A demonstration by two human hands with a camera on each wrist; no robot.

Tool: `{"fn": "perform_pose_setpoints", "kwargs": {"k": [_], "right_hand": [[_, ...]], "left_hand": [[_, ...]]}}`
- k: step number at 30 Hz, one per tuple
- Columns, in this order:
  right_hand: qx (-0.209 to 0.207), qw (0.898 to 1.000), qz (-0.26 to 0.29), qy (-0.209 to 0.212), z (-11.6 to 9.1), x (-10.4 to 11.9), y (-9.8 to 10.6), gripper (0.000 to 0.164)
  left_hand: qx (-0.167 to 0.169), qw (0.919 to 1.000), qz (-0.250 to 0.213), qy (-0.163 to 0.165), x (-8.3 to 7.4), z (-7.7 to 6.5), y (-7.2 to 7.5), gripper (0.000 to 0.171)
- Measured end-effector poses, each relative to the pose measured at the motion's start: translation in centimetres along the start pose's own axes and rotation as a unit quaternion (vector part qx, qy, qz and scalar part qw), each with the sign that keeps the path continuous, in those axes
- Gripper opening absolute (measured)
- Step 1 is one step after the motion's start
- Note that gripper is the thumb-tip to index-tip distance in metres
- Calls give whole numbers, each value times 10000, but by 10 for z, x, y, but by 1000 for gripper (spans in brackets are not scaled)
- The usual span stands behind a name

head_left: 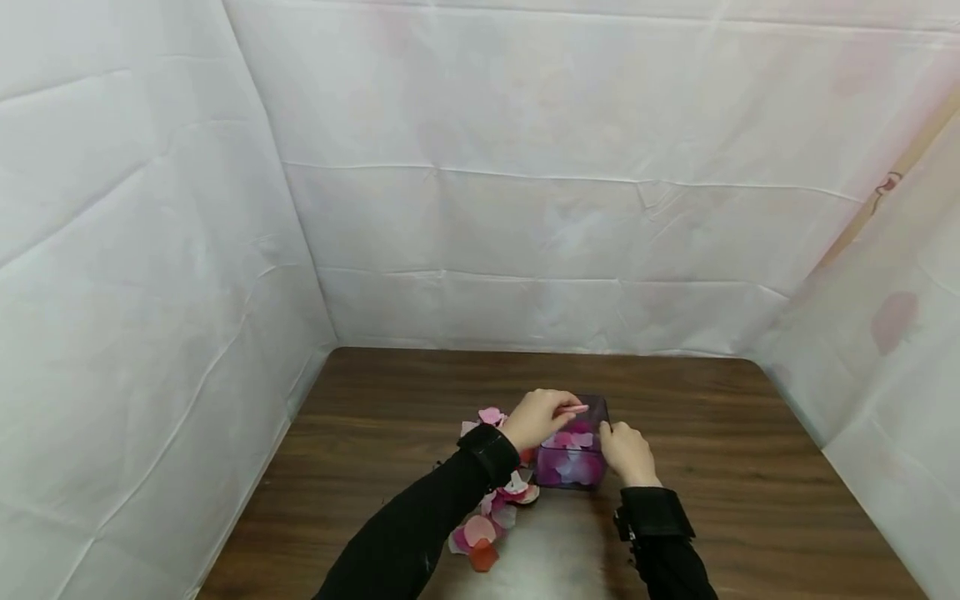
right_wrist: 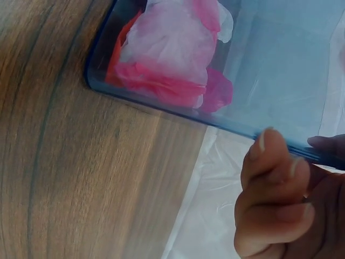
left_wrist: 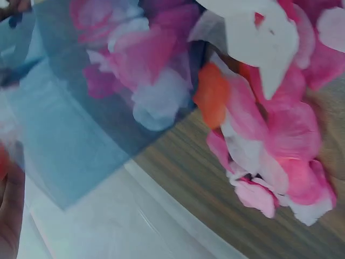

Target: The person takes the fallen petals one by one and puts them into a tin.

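Note:
A see-through bluish-purple plastic box (head_left: 597, 408) stands on the table with pink, white and purple petals (right_wrist: 167, 48) inside it. My left hand (head_left: 542, 417) is over the box's left side and pinches a pink petal (head_left: 573, 409) between thumb and fingers. At the box's right side, my right hand (head_left: 628, 451) grips its rim, thumb on one face and curled fingers on the other, as the right wrist view shows. Under and beside my left forearm lies a loose heap of pink, white and orange petals (left_wrist: 294, 129), partly hidden by the sleeve.
The brown wooden table (head_left: 750, 492) has white cloth (head_left: 525, 225) hanging behind it and at both sides. An orange petal (head_left: 483, 556) lies at the near end of the heap. A pale glare shows on the tabletop in front of the box.

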State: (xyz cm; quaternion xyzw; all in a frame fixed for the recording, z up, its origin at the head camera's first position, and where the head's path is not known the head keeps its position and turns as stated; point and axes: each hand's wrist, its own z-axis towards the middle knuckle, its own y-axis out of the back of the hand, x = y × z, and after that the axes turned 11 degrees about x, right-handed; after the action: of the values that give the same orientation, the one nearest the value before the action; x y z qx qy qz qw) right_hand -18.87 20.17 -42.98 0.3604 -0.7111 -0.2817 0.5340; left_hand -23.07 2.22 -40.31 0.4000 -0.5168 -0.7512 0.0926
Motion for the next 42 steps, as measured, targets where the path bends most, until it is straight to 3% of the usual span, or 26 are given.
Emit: {"fn": "perform_pose_setpoints", "kwargs": {"k": [7,10,15,21,24,27,33,37,42], "right_hand": [[-46,9999,-74,86,1,2,0,47],[-41,9999,-94,76,0,1,1,46],[-156,9995,-218,149,0,0,2,45],[-151,9993,-273,217,-2,-1,3,44],[-164,9992,-292,210,-3,-2,3,44],[-201,9991,-309,226,-4,-3,4,43],[-172,9991,-289,240,-7,-4,4,42],[-142,9993,-260,246,-7,-4,3,42],[-245,9989,-269,310,-4,-2,4,43]], "left_hand": [[739,9971,189,-63,-7,1,-6,40],[731,9969,232,-160,-3,-2,-5,43],[366,9992,-6,-150,8,-16,6,42],[-63,9991,-405,120,36,-48,16,41],[-143,9987,-328,365,58,-70,15,38],[15,9980,-107,626,82,-96,8,35],[636,9918,368,1049,122,-147,-17,28],[515,9905,757,1027,129,-159,-31,24],[90,9904,861,1082,124,-152,-40,10]]}}
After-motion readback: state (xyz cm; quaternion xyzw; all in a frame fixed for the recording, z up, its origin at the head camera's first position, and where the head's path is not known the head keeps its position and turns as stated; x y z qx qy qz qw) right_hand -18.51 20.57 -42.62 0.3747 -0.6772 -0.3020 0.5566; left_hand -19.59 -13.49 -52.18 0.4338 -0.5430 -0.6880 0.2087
